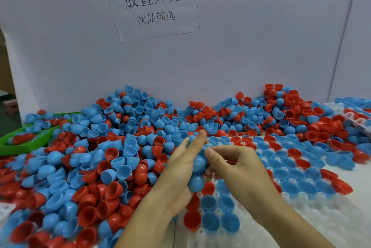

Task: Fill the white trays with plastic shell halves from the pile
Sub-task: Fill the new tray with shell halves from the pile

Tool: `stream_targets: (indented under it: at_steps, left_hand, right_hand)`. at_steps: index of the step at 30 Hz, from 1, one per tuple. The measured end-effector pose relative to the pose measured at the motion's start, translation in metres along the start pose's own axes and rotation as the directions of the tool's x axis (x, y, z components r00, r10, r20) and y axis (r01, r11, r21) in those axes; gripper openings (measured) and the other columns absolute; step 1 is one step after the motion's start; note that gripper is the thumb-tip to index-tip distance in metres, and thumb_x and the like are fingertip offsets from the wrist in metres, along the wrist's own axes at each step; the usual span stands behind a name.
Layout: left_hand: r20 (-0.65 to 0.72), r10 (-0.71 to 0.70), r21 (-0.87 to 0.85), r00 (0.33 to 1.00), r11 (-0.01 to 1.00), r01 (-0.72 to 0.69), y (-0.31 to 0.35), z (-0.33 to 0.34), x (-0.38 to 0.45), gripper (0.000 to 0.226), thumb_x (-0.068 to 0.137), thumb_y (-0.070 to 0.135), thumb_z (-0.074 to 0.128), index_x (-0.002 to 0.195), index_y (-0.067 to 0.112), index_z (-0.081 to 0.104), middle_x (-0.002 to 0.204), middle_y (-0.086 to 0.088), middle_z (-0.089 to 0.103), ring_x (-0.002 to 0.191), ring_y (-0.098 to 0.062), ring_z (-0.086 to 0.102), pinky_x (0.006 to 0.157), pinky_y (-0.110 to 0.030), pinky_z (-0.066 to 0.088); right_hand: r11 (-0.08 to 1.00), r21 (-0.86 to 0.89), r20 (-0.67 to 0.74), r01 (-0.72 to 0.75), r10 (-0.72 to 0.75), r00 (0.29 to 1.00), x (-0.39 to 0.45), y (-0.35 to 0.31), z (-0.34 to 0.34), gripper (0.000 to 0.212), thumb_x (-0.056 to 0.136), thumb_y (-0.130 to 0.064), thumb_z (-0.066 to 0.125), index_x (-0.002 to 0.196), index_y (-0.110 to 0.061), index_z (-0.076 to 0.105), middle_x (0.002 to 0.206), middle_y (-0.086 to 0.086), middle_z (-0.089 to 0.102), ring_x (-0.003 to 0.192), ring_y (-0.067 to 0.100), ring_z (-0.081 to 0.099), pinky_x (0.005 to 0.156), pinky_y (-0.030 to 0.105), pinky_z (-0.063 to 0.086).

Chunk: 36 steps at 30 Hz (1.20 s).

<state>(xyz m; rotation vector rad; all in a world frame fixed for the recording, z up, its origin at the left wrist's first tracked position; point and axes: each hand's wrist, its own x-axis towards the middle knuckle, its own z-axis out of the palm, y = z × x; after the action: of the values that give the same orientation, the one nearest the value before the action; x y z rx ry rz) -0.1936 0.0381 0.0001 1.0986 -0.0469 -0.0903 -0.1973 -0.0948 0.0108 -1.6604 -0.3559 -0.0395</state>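
A big pile of red and blue plastic shell halves covers the table's left and back. A white tray lies at the front right, with blue and red halves seated open side up in many of its sockets. Above the tray's left edge, my left hand grips a nested stack of blue shell halves. My right hand meets it from the right, thumb and fingers pinching the stack's middle.
A green tray with some shells sits at the far left. Another white tray with shells lies at the far right. A white board with a paper sign closes off the back.
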Motion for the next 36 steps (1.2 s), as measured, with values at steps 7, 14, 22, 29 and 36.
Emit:
stream_targets:
  at_steps: [7,14,22,29,36]
  left_hand:
    - [-0.004,-0.003,0.026,1.0,1.0,0.003,0.004,0.002,-0.002,0.032,0.081,0.032,0.073,0.104,0.011,0.065,0.083,-0.008,0.066,0.058,-0.015,0.053,0.041,-0.022,0.041]
    - [-0.092,0.063,0.068,0.994,0.996,-0.057,0.005,-0.003,-0.002,0.043,0.074,0.03,0.08,0.108,0.011,0.061,0.082,-0.005,0.067,0.059,-0.015,0.055,0.039,-0.021,0.041]
    - [0.024,0.213,0.331,0.977,0.92,-0.209,0.003,-0.006,-0.004,0.029,0.062,0.039,0.084,0.086,0.033,0.068,0.074,0.009,0.068,0.065,-0.008,0.065,0.061,-0.021,0.052]
    - [0.128,0.198,0.457,0.972,0.858,-0.235,0.001,-0.006,-0.004,0.029,0.072,0.036,0.086,0.095,0.032,0.068,0.084,0.002,0.07,0.074,-0.01,0.068,0.072,-0.022,0.053]
    - [-0.175,0.19,0.389,0.966,0.915,-0.109,-0.004,-0.011,0.003,0.007,0.086,0.027,0.077,0.082,0.031,0.073,0.085,-0.007,0.065,0.063,-0.012,0.058,0.054,-0.026,0.048]
  right_hand:
    - [0.996,-0.085,-0.099,-0.026,0.018,0.995,0.006,0.005,-0.006,0.031,0.1,-0.028,0.054,0.075,-0.026,0.073,0.067,-0.004,0.073,0.064,0.005,0.068,0.06,0.018,0.053]
    - [0.981,-0.188,-0.26,0.053,-0.101,0.96,0.012,0.01,-0.014,0.011,0.094,-0.023,0.065,0.083,-0.025,0.068,0.064,-0.01,0.068,0.059,0.001,0.066,0.05,0.009,0.046]
    - [0.99,-0.138,-0.03,0.011,-0.015,0.999,0.01,0.003,-0.016,0.027,0.09,-0.044,0.065,0.064,-0.043,0.072,0.07,-0.023,0.07,0.07,-0.009,0.063,0.052,0.002,0.043]
    - [0.979,-0.189,-0.005,-0.072,0.073,0.997,0.018,0.003,-0.035,0.018,0.09,-0.028,0.069,0.076,-0.026,0.079,0.063,-0.006,0.068,0.053,0.001,0.058,0.048,0.013,0.045]
    - [0.578,-0.805,0.35,0.134,0.28,0.894,0.002,-0.025,-0.085,0.012,0.086,-0.037,0.073,0.074,-0.036,0.071,0.062,-0.022,0.06,0.053,-0.001,0.051,0.051,0.016,0.043]
